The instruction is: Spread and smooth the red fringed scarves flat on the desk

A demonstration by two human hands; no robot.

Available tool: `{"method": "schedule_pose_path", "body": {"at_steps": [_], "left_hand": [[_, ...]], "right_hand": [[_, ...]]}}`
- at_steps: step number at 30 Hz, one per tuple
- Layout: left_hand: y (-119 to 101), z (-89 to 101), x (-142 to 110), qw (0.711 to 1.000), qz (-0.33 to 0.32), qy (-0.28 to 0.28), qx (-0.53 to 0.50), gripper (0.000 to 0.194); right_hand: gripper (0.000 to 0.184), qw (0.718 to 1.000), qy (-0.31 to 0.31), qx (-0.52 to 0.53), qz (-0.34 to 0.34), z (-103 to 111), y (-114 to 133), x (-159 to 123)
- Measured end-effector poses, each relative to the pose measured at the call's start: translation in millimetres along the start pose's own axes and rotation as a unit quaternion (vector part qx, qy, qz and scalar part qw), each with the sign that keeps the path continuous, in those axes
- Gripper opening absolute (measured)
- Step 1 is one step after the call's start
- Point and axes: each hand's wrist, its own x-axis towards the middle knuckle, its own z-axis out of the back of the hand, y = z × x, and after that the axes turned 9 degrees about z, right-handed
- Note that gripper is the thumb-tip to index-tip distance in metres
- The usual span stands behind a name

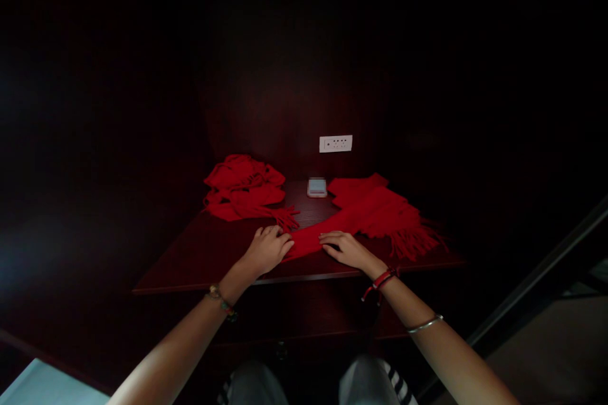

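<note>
A long red fringed scarf [375, 218] lies across a dark wooden table [199, 253], its near end folded toward me. My left hand [268, 248] rests on that near end with its fingers curled over the fabric edge. My right hand [346, 248] lies flat on the same strip just to the right, fingers stretched out and pointing left. The fringe spreads out at the table's right side.
A heap of red scarves [244, 188] sits at the back left. A small pale box [316, 187] stands at the back middle, below a white wall socket [335, 143]. The surroundings are very dark. My knees show below the table edge.
</note>
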Motion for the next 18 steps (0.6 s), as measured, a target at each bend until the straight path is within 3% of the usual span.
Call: {"method": "schedule_pose_path", "body": {"at_steps": [4, 9, 14, 18], "left_hand": [[-32.8, -23.2, 14.1, 0.999, 0.030, -0.030, -0.018, 0.040], [-40.9, -50.8, 23.7, 0.995, 0.043, 0.073, -0.048, 0.047], [-34.9, -39.5, 38.2, 0.982, 0.060, 0.163, -0.073, 0.051], [-39.6, -24.7, 63.6, 0.980, 0.066, 0.152, -0.107, 0.047]], "right_hand": [[0.038, 0.999, 0.010, -0.044, -0.028, -1.8, -1.4, 0.1], [0.044, 0.992, 0.081, -0.081, -0.051, -5.8, -4.7, -3.0], [0.044, 0.989, 0.002, -0.139, -0.050, 5.8, 4.0, -9.7], [0.037, 0.981, -0.026, -0.192, -0.030, 20.6, 11.4, -20.9]]}}
